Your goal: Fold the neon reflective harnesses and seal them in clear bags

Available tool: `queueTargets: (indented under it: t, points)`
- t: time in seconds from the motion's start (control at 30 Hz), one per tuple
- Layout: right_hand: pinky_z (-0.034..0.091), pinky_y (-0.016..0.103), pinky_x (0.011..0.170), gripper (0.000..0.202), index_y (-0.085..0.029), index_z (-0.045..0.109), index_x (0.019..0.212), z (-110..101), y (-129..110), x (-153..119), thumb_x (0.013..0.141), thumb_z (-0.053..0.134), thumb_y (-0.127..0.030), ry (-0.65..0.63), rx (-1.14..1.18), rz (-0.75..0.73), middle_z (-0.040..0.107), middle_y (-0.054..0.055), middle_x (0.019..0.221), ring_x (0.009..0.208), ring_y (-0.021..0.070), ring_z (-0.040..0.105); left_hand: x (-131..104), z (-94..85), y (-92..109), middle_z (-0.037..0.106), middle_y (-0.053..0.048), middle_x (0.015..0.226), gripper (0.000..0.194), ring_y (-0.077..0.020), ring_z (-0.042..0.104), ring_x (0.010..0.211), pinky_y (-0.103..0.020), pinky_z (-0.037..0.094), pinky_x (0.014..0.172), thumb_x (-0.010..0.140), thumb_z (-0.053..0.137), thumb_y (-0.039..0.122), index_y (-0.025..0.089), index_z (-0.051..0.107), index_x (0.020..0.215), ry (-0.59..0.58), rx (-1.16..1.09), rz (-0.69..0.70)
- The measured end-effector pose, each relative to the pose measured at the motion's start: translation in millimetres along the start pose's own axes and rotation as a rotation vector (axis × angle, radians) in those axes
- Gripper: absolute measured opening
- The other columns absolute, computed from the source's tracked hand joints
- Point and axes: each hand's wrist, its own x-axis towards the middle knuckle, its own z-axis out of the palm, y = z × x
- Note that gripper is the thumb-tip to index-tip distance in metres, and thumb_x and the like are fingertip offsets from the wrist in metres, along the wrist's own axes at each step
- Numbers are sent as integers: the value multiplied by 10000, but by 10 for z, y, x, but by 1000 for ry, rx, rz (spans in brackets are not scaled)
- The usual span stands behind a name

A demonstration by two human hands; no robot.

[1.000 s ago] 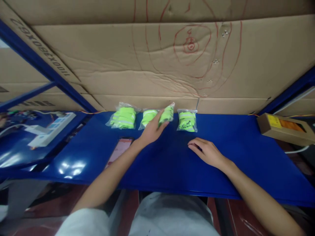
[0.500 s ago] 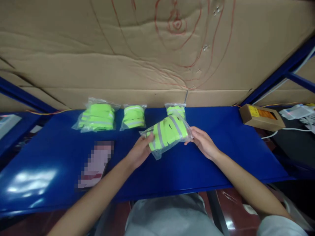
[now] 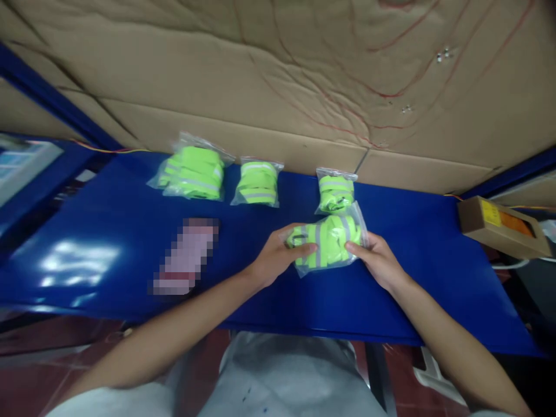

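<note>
A clear plastic bag of folded yellow-green straps with grey stripes [image 3: 325,238] is held above the blue table between both hands. My left hand [image 3: 278,258] grips its left end, thumb on top. At the right end, my right hand [image 3: 377,258] is closed on the same bag, its thumb pressing the front. Just behind it lies a similar small bag [image 3: 336,192]. Another small bag [image 3: 259,183] and a larger, fuller one [image 3: 195,172] lie further left near the cardboard wall.
On the blue table [image 3: 125,231] a pinkish, pixelated flat item [image 3: 186,255] lies at left. A brown box with an orange window [image 3: 504,227] stands at the right end. Behind rises a cardboard wall [image 3: 208,75] with red lines.
The view has shifted and tilted. The held bag is now more level, and my right thumb has come onto its front. More of the small bag behind it shows.
</note>
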Motion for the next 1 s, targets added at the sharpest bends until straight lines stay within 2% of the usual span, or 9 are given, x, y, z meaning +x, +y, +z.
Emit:
queueTargets:
  t: [0.13,0.27,0.43,0.53,0.63,0.73,0.8,0.87,1.0]
  points:
    - [604,340,798,474,-186,751,1086,-16,36,-12,744,895,-480,11,24,54,799,78,992,870,239,756,41,-29,41,764,-53,1031,556,-191,705,914,-280,533,829,639,958,400,189,755,1111,-74,41,-36]
    - [645,369,834,424,-262,702,1199,-67,-9,31,866,771,-515,19,69,-19,769,73,1192,1026,261,759,15,-38,97,771,-71,1093,602,-210,720,978,-294,545,860,667,944,433,201,745,1186,-146,-53,-64]
    - [619,430,1003,436,-300,651,1249,-163,-126,109,1017,444,-605,54,221,-81,703,71,1361,1235,247,696,72,0,206,740,-74,1243,517,-253,705,1149,-368,579,977,757,888,431,212,721,1195,-1,-329,82]
    - [617,399,988,453,-291,623,1316,-184,-134,141,1020,444,-584,48,241,-60,683,79,1396,1202,219,709,245,7,330,688,-56,1363,375,-245,640,1297,-394,531,1112,856,799,421,223,699,1159,65,-466,199]
    - [632,371,883,457,-271,636,1301,-182,-98,170,1017,455,-581,13,194,-46,699,95,1361,1076,209,741,371,-31,430,720,-108,1288,193,-242,662,1278,-405,503,1156,884,763,330,183,673,972,-21,-443,55]
    - [620,356,769,455,-256,657,1267,-189,-63,181,1014,464,-581,-18,121,-69,722,107,1296,962,211,743,346,-101,446,756,-202,1147,204,-273,744,1110,-464,565,1067,940,654,349,145,651,930,-159,-142,-108]
    - [595,335,712,420,-252,673,1235,-189,-48,164,1004,510,-562,-27,79,-105,738,101,1228,903,204,728,289,-156,437,764,-221,1081,308,-292,771,990,-513,607,968,985,539,382,115,676,1053,-139,257,-17]
    - [568,318,681,376,-245,692,1192,-168,-34,126,989,571,-537,-11,-17,-162,748,91,1146,863,198,708,266,-229,448,738,-224,1179,356,-331,734,1111,-567,559,1037,980,528,358,114,687,1185,-12,588,163]
    - [566,381,824,288,-244,711,1128,-73,-15,36,992,610,-476,58,-497,-436,746,84,1073,908,219,694,449,-481,549,315,-162,1690,644,-403,194,1601,-655,143,1295,911,648,295,204,499,1531,217,1296,485]
